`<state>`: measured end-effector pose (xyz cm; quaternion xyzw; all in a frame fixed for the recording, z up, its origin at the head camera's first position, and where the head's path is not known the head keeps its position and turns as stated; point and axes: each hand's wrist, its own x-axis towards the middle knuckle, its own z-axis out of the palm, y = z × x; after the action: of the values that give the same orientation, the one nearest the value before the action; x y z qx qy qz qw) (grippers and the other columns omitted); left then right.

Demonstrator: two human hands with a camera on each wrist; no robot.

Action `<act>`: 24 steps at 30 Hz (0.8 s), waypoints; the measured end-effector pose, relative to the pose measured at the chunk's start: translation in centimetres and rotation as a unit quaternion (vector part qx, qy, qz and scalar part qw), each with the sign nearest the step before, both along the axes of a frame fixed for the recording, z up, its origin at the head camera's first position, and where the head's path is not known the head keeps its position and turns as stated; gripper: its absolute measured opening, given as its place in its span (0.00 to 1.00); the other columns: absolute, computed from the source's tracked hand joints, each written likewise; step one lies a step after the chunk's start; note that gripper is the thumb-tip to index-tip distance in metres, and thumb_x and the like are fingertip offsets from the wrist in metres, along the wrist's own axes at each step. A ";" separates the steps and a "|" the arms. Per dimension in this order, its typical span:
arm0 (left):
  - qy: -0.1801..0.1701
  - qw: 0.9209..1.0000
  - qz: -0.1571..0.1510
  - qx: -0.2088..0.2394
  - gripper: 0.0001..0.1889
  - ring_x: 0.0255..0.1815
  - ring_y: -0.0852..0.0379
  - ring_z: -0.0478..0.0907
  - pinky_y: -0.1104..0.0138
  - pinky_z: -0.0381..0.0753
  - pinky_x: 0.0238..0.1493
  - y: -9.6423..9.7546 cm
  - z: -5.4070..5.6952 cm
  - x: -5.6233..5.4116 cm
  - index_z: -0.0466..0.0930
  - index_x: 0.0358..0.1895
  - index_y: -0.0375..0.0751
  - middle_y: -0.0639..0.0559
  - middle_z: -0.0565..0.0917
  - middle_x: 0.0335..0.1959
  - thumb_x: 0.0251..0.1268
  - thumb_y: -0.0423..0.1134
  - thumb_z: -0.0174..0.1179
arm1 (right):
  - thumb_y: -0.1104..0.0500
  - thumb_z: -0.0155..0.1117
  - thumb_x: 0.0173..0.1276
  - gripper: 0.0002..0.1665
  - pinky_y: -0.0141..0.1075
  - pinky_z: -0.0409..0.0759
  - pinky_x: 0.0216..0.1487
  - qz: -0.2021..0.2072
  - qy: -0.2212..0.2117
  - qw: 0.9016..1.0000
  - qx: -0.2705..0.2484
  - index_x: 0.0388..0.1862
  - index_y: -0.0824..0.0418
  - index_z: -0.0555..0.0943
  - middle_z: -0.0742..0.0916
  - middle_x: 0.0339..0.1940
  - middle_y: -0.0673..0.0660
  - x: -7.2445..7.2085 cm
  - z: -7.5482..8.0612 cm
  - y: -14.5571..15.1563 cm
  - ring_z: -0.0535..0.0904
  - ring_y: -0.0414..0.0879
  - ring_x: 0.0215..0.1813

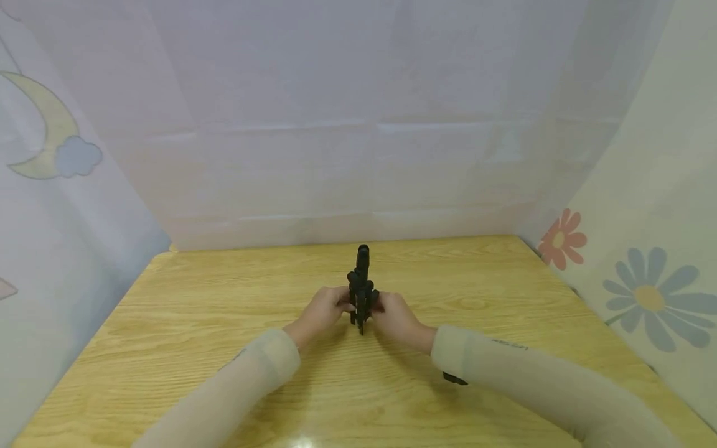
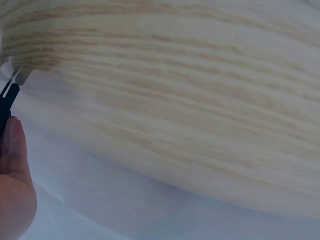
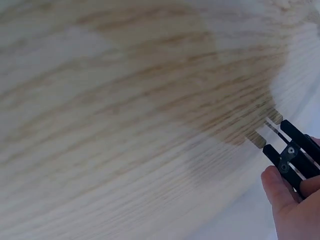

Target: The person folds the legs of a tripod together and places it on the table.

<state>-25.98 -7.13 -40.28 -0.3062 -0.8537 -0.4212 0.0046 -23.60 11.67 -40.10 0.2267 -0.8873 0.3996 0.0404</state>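
Note:
A black tripod-like stand [image 1: 361, 283] is upright at the middle of the table, with a long upper part and several slim legs. My left hand [image 1: 325, 309] grips its left side, the thumb toward me. On the other side, my right hand [image 1: 396, 318] holds it with curled fingers. Round rivets or screws show on the stand [image 3: 295, 155] in the right wrist view, where the fingers and thumb pinch one of its legs. Only a dark edge of it appears in the left wrist view, beside the left hand [image 2: 16, 185]. Both palms hide part of the stand.
The wooden table [image 1: 224, 280] runs back to a pale hanging sheet [image 1: 358, 155]. Printed sheets stand at both sides, with a moon [image 1: 47, 112] at left and flowers [image 1: 650, 298] at right. A small black piece [image 1: 455, 378] pokes out beneath the right sleeve.

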 end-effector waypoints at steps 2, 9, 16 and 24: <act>0.003 1.000 -0.004 -0.016 0.08 0.48 0.49 0.83 0.59 0.80 0.51 -0.1 0.3 0.0 0.83 0.46 0.32 0.44 0.86 0.42 0.67 0.28 0.58 | 0.76 0.54 0.65 0.12 0.45 0.82 0.46 0.018 -0.016 1.000 -0.008 0.43 0.72 0.82 0.87 0.38 0.61 0.1 0.0 0.3 0.83 0.52 0.43; 0.000 0.999 0.007 -0.044 0.11 0.51 0.46 0.81 0.57 0.79 0.53 -1.1 1.8 0.4 0.79 0.52 0.33 0.42 0.84 0.47 0.68 0.28 0.57 | 0.69 0.63 0.67 0.20 0.54 0.77 0.55 0.061 -0.074 0.995 -0.040 0.57 0.73 0.75 0.84 0.50 0.67 0.9 0.5 0.6 0.80 0.61 0.53; -0.041 0.998 0.034 -0.020 0.19 0.58 0.43 0.77 0.54 0.76 0.57 -1.9 5.0 1.4 0.70 0.64 0.31 0.38 0.79 0.58 0.74 0.32 0.53 | 0.66 0.68 0.65 0.28 0.53 0.75 0.57 0.041 -0.097 0.992 -0.064 0.61 0.71 0.72 0.85 0.49 0.64 1.2 0.3 0.0 0.80 0.59 0.54; -0.054 0.999 0.001 -0.001 0.27 0.65 0.42 0.70 0.50 0.69 0.64 -1.9 8.3 2.3 0.61 0.70 0.31 0.37 0.71 0.66 0.72 0.34 0.56 | 0.66 0.70 0.63 0.26 0.50 0.78 0.54 0.005 -0.102 0.992 -0.069 0.58 0.71 0.73 0.85 0.45 0.61 1.0 -0.2 -0.5 0.81 0.59 0.51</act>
<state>-23.64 -9.07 -31.98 -0.2823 -0.8535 -0.4360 -0.0417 -22.58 11.22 -40.33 0.1857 -0.8559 0.4813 -0.0363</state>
